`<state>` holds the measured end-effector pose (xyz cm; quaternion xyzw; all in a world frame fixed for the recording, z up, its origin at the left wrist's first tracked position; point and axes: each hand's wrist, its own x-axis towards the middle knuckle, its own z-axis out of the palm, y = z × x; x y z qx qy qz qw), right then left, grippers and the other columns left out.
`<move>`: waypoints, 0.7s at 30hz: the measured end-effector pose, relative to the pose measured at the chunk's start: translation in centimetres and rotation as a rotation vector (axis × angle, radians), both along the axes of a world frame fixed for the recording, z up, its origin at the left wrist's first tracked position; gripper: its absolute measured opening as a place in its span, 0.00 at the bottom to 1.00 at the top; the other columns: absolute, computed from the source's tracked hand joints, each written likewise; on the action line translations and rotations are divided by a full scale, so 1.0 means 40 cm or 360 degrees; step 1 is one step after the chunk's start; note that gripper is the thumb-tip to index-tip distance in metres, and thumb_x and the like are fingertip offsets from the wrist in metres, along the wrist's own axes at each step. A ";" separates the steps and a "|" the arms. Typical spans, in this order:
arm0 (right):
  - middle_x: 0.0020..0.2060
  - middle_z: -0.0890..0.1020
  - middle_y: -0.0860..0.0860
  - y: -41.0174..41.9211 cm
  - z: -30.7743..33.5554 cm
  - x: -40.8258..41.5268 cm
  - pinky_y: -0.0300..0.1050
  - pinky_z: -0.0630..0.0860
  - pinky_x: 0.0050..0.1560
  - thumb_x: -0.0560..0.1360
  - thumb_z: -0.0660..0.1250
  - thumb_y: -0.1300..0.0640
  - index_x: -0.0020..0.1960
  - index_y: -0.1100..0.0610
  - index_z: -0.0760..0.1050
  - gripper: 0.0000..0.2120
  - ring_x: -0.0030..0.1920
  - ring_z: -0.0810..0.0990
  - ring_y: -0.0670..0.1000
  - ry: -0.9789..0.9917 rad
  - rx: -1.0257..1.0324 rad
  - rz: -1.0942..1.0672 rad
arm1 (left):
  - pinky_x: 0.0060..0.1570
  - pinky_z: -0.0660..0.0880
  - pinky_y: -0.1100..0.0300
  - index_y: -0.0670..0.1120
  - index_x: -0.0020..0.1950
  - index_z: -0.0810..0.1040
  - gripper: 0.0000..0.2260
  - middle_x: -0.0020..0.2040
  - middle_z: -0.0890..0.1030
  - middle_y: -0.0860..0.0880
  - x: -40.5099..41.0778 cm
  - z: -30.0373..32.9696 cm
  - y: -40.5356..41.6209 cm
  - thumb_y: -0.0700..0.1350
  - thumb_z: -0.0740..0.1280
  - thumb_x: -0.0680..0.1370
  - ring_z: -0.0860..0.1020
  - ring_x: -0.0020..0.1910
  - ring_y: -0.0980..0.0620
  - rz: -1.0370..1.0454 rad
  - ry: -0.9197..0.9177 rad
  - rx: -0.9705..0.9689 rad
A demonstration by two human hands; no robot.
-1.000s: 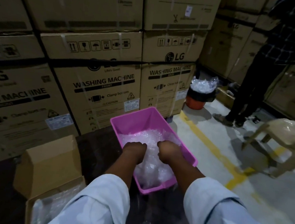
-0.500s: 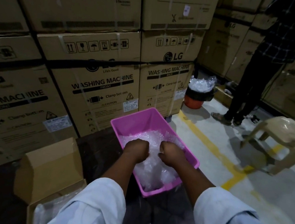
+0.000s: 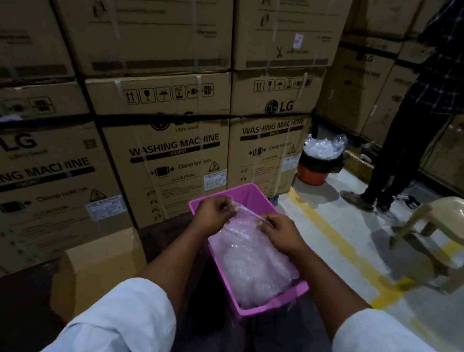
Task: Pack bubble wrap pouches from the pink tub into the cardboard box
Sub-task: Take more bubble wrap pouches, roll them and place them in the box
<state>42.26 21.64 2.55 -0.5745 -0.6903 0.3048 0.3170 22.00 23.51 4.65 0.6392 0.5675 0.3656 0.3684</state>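
Stacked cartons (image 3: 166,147) behind the work area bore the "LG" logo, "Life's Good", "WASHING MACHINE", "FRONT", "Clamp bottom" and "CAUTION", plus handling pictograms. The left hand (image 3: 214,213) and the right hand (image 3: 281,230) each pinched the top edge of a bubble wrap pouch (image 3: 248,233) with curled fingers, holding it stretched between them above the pink tub (image 3: 275,306). Its lower part hung down onto the further pouches (image 3: 250,275) lying inside that tub. The cardboard box (image 3: 99,273) stood to the left of the tub, near it.
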 end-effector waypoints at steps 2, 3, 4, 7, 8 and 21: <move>0.38 0.81 0.44 0.005 0.026 0.015 0.35 0.72 0.40 0.76 0.66 0.59 0.46 0.53 0.81 0.05 0.39 0.78 0.42 0.0014 0.0024 -0.0039 | 0.37 0.75 0.60 0.44 0.41 0.78 0.07 0.35 0.80 0.49 -0.028 0.019 0.003 0.45 0.70 0.76 0.77 0.33 0.53 0.0069 -0.0072 -0.0017; 0.38 0.81 0.46 0.005 0.039 0.024 0.35 0.73 0.39 0.76 0.66 0.60 0.48 0.54 0.80 0.05 0.38 0.78 0.44 0.0080 0.0010 -0.0063 | 0.37 0.76 0.59 0.44 0.42 0.78 0.06 0.35 0.80 0.49 -0.040 0.030 0.001 0.45 0.70 0.77 0.77 0.34 0.52 0.0099 -0.0153 -0.0054; 0.37 0.81 0.48 0.005 0.054 0.033 0.35 0.73 0.37 0.77 0.66 0.61 0.49 0.56 0.80 0.04 0.36 0.78 0.45 0.0157 -0.0022 -0.0071 | 0.36 0.77 0.59 0.42 0.44 0.76 0.06 0.37 0.79 0.48 -0.052 0.042 -0.004 0.44 0.69 0.77 0.77 0.34 0.51 0.0120 -0.0256 -0.0099; 0.39 0.81 0.52 -0.003 0.103 0.055 0.35 0.75 0.33 0.77 0.67 0.60 0.52 0.59 0.79 0.05 0.36 0.78 0.46 0.0304 -0.0111 -0.0010 | 0.30 0.77 0.64 0.40 0.50 0.74 0.05 0.40 0.78 0.46 -0.079 0.075 -0.022 0.42 0.67 0.78 0.76 0.33 0.51 0.0175 -0.0475 -0.0171; 0.40 0.81 0.53 -0.005 0.118 0.058 0.37 0.75 0.34 0.77 0.67 0.61 0.53 0.61 0.79 0.06 0.37 0.78 0.48 0.0385 -0.0136 -0.0027 | 0.30 0.76 0.63 0.40 0.50 0.74 0.06 0.40 0.78 0.47 -0.088 0.081 -0.026 0.42 0.67 0.78 0.76 0.33 0.51 0.0196 -0.0511 -0.0178; 0.51 0.81 0.62 -0.037 0.238 0.039 0.58 0.75 0.58 0.76 0.68 0.57 0.55 0.61 0.75 0.11 0.52 0.78 0.65 0.0796 -0.0277 0.0045 | 0.34 0.75 0.59 0.44 0.53 0.75 0.06 0.42 0.77 0.47 -0.103 0.214 -0.074 0.45 0.63 0.80 0.75 0.37 0.52 0.0082 -0.0711 -0.0072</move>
